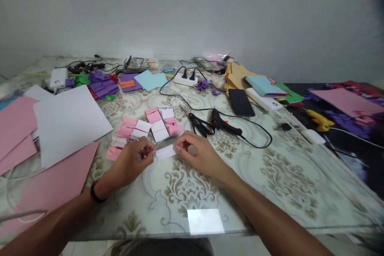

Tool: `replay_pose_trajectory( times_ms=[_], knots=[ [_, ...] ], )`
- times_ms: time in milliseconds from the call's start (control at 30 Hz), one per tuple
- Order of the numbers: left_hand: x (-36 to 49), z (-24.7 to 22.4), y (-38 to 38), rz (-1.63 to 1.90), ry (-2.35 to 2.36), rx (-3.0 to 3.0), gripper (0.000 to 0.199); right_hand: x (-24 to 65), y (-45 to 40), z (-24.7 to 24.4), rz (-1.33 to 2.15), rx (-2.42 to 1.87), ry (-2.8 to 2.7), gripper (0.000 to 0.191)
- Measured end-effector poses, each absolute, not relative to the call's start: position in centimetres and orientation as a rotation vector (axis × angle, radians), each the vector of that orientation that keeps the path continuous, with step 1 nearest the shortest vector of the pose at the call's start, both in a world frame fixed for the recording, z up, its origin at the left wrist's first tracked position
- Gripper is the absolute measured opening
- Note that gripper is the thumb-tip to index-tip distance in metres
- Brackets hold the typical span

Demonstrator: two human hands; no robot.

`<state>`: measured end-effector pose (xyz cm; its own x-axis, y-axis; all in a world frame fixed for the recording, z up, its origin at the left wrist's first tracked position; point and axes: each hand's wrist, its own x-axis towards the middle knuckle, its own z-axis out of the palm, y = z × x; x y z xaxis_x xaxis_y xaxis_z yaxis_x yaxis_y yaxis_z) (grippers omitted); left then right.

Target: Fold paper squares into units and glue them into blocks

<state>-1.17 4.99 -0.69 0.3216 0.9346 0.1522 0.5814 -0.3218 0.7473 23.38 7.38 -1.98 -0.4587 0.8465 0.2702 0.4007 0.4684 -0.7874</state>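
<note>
A small folded white paper strip (165, 153) lies level between my hands, just above or on the patterned table cover. My left hand (133, 158), with a dark band at the wrist, pinches its left end. At its right end, the thumb and forefinger of my right hand (196, 150) close on the edge. Just beyond my hands are folded pink and white paper pieces (160, 129), set side by side in blocks. More of them (129, 128) sit behind my left hand and are partly covered by it. A white rectangular piece (205, 221) rests near the front edge.
Black scissors (201, 124) and a black glue gun (225, 124) with a looping cord lie beyond my right hand. A dark phone (241, 103) is farther right. White sheets (70, 124) and pink sheets (60, 188) cover the left. A power strip (186, 79) stands at the back.
</note>
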Motion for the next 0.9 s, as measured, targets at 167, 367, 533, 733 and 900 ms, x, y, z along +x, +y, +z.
replay_pose_trajectory(
  times_ms=[167,367,533,733,900],
  knots=[
    [-1.18,-0.69,4.90,0.779,1.306,1.951,0.011,23.27,7.24,-2.21,0.844,-1.008,-2.074,0.006],
    [-1.21,-0.62,4.83,0.810,1.315,1.963,0.012,23.18,7.06,-2.10,0.857,-1.034,-2.049,0.008],
    [-1.12,-0.52,4.77,0.800,1.321,1.981,0.013,23.13,7.09,-2.23,0.876,-1.037,-2.023,0.009],
    [-1.29,-0.93,4.83,0.807,1.323,1.994,0.011,23.16,7.12,-2.26,0.914,-1.051,-1.980,0.008],
    [-1.42,-1.13,4.72,0.799,1.324,1.983,0.011,23.16,7.21,-2.17,1.038,-1.072,-1.903,0.006]
  ],
)
